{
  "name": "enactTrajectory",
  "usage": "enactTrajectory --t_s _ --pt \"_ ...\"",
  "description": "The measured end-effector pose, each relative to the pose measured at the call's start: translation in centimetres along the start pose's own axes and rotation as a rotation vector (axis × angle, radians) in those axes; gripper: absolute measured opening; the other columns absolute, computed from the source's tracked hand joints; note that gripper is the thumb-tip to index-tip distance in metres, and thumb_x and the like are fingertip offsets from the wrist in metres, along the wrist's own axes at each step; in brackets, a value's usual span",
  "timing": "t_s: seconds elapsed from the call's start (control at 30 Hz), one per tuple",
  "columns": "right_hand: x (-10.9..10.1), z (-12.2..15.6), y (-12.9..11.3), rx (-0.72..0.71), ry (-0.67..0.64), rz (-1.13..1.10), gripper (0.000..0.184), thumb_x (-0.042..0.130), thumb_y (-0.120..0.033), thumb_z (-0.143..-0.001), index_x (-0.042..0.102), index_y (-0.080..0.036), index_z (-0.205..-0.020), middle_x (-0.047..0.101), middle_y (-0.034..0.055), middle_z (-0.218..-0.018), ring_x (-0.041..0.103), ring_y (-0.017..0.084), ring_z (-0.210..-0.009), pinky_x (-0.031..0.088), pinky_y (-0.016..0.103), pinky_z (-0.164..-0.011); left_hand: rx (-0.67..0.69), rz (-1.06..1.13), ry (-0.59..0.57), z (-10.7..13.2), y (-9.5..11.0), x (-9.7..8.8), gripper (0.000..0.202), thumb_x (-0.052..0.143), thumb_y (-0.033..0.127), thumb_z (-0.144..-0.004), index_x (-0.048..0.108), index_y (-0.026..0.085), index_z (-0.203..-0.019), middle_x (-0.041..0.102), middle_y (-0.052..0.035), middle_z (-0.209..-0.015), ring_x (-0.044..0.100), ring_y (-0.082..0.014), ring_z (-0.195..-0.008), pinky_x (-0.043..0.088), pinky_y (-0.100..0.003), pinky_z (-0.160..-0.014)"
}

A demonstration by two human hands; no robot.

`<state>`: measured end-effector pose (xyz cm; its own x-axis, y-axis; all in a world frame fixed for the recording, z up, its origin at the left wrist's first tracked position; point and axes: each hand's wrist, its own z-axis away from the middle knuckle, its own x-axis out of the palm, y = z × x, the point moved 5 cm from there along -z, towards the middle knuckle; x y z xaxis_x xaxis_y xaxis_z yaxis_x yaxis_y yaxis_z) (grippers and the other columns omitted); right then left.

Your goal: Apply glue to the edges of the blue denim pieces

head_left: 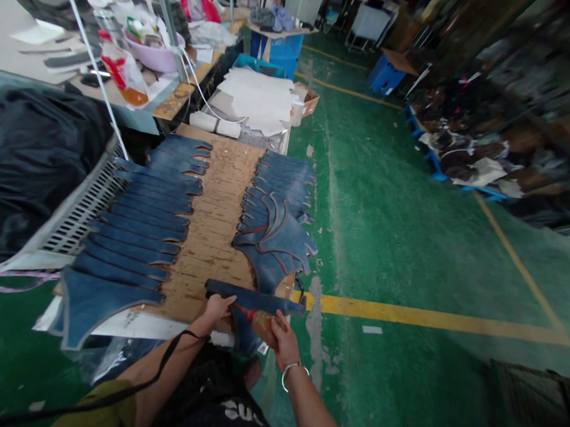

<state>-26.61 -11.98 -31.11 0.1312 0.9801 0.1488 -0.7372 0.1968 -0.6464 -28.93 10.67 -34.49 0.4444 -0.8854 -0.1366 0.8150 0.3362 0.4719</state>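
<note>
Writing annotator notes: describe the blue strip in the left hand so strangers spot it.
Find the long brown cardboard-like board. At its near end is a straight blue leather-like strip. Unlike the curved blue pieces lying in rows, it's held in the left hand.

Left forearm (172,359) angles up-right, right forearm (313,400) up-left. Left hand (218,309) lower centre, thumb extended, gripping. Right hand (285,341) just right, fingers curled.

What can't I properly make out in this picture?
Head view: the tip of the brown tool in the right hand, blurred against the blue strip.
Head view: the left part of the white basket, cut off by the left edge.
Head view: markings on the bottle, too blurred to read.
</note>
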Motion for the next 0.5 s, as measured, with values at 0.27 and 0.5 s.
enactTrajectory --t_s 0.27,0.5 --pt "-0.2 -1.7 1.2 0.005 0.053 0.072 0.079 0.080 -0.047 -0.053 0.059 -0.020 -0.125 0.075 0.0043 -0.097 0.070 0.027 -0.091 0.055 0.038 -0.082 0.068 -0.254 0.013 0.8 0.8 -1.3 0.024 0.058 0.035 -0.089 0.063 0.013 -0.085 0.065 -0.0023 -0.080 0.063 -0.0145 -0.072 0.052 -0.031 -0.067" --pt "0.3 -2.2 1.0 -0.035 0.010 0.101 0.072 0.076 -0.053 -0.057 0.063 -0.023 -0.121 0.076 0.0034 -0.095 0.071 0.029 -0.091 0.057 0.039 -0.079 0.262 -0.343 -0.008 2.5 4.9 -0.2 0.014 0.059 0.026 -0.083 0.063 0.017 -0.074 0.065 -0.0009 -0.061 0.066 -0.0162 -0.062 0.047 -0.022 -0.058"
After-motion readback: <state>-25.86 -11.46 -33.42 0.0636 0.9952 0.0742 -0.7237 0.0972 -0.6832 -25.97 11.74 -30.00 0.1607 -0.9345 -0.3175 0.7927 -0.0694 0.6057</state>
